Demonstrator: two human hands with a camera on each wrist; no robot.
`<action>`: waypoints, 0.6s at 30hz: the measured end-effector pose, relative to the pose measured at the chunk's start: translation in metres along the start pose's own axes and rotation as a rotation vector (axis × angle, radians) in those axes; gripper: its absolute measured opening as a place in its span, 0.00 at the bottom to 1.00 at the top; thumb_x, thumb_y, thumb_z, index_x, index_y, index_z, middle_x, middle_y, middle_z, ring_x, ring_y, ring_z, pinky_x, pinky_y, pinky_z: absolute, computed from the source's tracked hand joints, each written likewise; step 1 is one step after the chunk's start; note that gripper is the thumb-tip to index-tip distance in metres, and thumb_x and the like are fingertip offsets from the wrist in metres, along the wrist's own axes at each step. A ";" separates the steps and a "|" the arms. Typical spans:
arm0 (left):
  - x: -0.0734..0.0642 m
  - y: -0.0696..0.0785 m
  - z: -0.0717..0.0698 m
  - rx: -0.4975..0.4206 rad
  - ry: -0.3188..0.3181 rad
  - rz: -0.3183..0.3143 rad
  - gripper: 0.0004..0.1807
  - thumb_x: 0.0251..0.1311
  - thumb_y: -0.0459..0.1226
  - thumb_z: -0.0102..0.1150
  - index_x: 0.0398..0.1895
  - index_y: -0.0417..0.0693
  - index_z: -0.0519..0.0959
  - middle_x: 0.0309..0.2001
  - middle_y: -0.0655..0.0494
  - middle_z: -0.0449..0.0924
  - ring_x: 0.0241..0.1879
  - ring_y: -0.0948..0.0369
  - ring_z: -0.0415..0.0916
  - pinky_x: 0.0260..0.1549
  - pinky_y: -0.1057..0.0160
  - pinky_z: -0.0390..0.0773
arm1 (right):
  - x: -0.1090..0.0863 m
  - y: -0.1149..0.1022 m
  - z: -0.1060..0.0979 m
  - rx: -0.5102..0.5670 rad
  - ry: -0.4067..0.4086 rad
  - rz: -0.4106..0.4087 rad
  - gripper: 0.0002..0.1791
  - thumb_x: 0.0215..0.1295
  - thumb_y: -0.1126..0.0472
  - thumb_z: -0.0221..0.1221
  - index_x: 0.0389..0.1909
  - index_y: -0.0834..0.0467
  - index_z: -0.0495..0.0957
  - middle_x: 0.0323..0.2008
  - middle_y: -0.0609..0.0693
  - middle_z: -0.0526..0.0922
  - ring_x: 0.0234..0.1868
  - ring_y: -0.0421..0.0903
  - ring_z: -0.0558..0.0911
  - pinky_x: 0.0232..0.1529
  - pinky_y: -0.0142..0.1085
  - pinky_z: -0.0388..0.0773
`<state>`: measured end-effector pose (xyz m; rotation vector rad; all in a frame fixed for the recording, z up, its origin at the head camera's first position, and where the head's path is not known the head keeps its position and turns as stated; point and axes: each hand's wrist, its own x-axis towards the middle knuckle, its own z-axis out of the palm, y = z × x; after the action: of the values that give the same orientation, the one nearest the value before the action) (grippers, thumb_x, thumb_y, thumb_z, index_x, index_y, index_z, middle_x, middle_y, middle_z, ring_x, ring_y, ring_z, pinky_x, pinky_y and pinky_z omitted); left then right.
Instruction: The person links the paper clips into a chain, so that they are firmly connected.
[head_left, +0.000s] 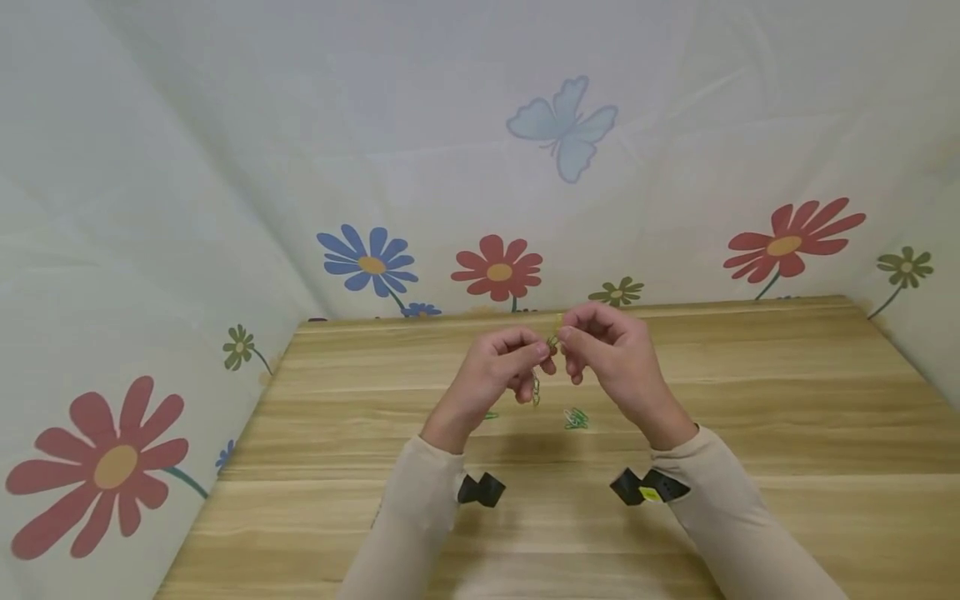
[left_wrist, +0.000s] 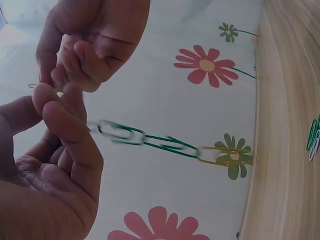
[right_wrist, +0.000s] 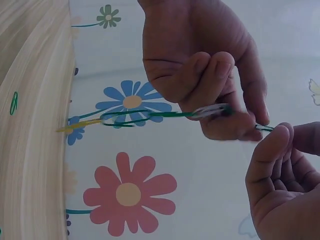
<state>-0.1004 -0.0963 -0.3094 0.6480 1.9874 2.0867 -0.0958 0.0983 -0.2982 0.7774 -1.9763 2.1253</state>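
A chain of linked paper clips [left_wrist: 170,145] hangs from the left hand [head_left: 498,367], with green clips along it and a yellow clip [left_wrist: 225,156] at its lower end. The left thumb and fingers pinch its upper part. Close by on the right, the right hand [head_left: 615,350] pinches a paper clip at the top, and a yellow end [head_left: 559,319] shows above its fingertips. A short clip piece [right_wrist: 264,128] spans the small gap between the two hands. Fingers hide how these upper clips join. Both hands are raised over the table.
On the wooden table [head_left: 337,500] lies a small pile of green and white paper clips [head_left: 576,418] below the hands. One green clip [head_left: 491,415] sits apart to the left. A flower-printed cloth [head_left: 420,150] rises behind the table edge. Black devices [head_left: 480,490] are on both wrists.
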 end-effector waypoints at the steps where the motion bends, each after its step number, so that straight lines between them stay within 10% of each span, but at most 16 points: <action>1: 0.000 0.000 0.000 -0.003 -0.004 0.002 0.13 0.73 0.39 0.56 0.47 0.36 0.80 0.37 0.45 0.81 0.16 0.60 0.71 0.20 0.66 0.76 | 0.000 0.000 0.000 0.009 -0.008 -0.002 0.04 0.71 0.69 0.58 0.39 0.69 0.77 0.27 0.59 0.76 0.21 0.47 0.75 0.21 0.37 0.79; 18: -0.002 -0.003 -0.007 -0.124 -0.017 0.127 0.15 0.72 0.41 0.59 0.41 0.34 0.78 0.35 0.53 0.79 0.18 0.63 0.70 0.22 0.68 0.75 | 0.001 0.003 -0.001 -0.027 -0.089 0.064 0.07 0.73 0.64 0.58 0.42 0.66 0.78 0.21 0.56 0.74 0.17 0.47 0.72 0.16 0.36 0.74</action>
<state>-0.1027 -0.1034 -0.3127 0.7838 1.8345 2.2471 -0.0980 0.0988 -0.3008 0.8283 -2.0971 2.1295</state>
